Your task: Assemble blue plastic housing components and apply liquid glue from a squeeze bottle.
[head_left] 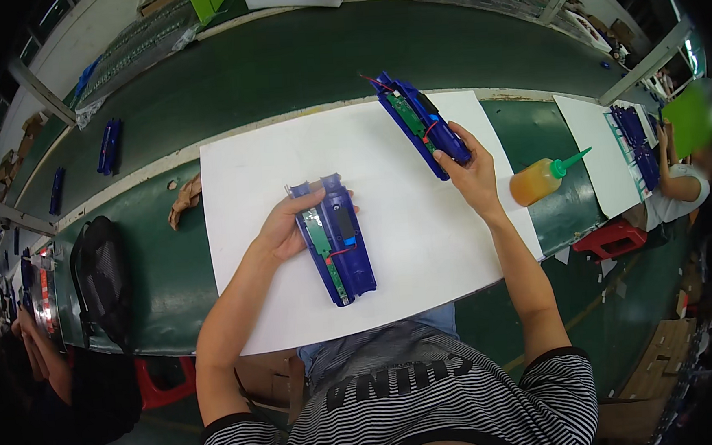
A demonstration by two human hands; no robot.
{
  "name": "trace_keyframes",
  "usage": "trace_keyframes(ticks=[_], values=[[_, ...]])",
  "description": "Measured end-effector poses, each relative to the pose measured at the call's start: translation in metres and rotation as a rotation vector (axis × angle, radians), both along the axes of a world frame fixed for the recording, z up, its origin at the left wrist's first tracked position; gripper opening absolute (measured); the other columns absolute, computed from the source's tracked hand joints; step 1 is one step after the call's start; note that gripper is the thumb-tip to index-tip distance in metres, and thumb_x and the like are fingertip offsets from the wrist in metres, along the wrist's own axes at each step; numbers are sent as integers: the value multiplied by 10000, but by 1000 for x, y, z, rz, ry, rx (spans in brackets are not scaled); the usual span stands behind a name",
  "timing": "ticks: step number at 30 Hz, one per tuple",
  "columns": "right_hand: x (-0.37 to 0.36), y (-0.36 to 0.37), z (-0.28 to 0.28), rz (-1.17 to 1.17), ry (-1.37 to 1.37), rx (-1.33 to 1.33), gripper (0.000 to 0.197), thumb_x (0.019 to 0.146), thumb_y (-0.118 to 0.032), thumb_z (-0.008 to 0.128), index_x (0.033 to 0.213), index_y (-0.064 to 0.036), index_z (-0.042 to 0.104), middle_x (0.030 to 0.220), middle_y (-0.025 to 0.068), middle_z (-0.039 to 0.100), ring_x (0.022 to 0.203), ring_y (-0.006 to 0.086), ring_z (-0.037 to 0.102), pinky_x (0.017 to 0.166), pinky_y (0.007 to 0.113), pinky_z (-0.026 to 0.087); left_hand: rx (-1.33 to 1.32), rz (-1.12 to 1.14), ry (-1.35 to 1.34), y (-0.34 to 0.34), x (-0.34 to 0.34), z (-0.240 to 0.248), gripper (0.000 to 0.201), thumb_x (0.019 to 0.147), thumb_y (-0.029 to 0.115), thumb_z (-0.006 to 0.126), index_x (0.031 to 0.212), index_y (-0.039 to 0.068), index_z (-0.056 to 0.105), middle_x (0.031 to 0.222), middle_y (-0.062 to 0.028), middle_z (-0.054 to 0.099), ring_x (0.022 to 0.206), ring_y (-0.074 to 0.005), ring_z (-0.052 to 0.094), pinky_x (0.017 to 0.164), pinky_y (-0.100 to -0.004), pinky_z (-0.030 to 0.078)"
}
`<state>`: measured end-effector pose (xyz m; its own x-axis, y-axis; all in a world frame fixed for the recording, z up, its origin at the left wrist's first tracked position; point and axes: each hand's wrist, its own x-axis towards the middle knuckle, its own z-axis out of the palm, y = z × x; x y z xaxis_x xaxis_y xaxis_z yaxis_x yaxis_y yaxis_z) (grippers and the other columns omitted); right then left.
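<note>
My left hand (288, 223) grips a blue plastic housing half (354, 259) by its upper left side, thumb over the edge. Inside that housing lie a long green circuit board (318, 233), a dark block and short red wires. Farther off to the right, my right hand (471, 166) is closed around the lower end of a second blue housing half (407, 117). This one tilts up to the left and also carries a green board (405, 112), with a red wire sticking out at its top. Both housings are held above a white sheet (422, 243).
A squeeze bottle of amber liquid (533, 184) with a green nozzle lies right of the sheet. A black bag (102, 275) and a brown glove-like piece (185, 202) are on the left. Beyond runs a green conveyor belt (282, 72) bearing blue housings (109, 146). Other people sit at both sides.
</note>
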<state>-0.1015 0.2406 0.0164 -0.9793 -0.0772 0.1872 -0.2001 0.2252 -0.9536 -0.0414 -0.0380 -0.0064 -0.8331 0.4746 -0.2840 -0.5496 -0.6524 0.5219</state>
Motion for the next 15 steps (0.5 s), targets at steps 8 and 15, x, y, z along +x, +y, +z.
trace_keyframes(ticks=[8, 15], values=[[46, 38, -21, -51, 204, 576, 521, 809, -145, 651, 1248, 42, 442, 1096, 145, 571, 976, 221, 559, 857, 283, 439, -193, 170, -61, -7, 21, 11, 332, 874, 118, 533, 1138, -63, 446, 1078, -218, 567, 980, -333, 598, 828, -418, 528], [69, 83, -15, -93, -470, -1703, 768, 785, -279, 674, 1355, 11, 249, 1349, 208, 335, 1212, 328, 394, 1031, 387, 344, -441, 177, -106, -11, 23, 25, 291, 856, 105, 570, 1087, -43, 474, 972, -146, 601, 834, -209, 650, 732, -306, 571]])
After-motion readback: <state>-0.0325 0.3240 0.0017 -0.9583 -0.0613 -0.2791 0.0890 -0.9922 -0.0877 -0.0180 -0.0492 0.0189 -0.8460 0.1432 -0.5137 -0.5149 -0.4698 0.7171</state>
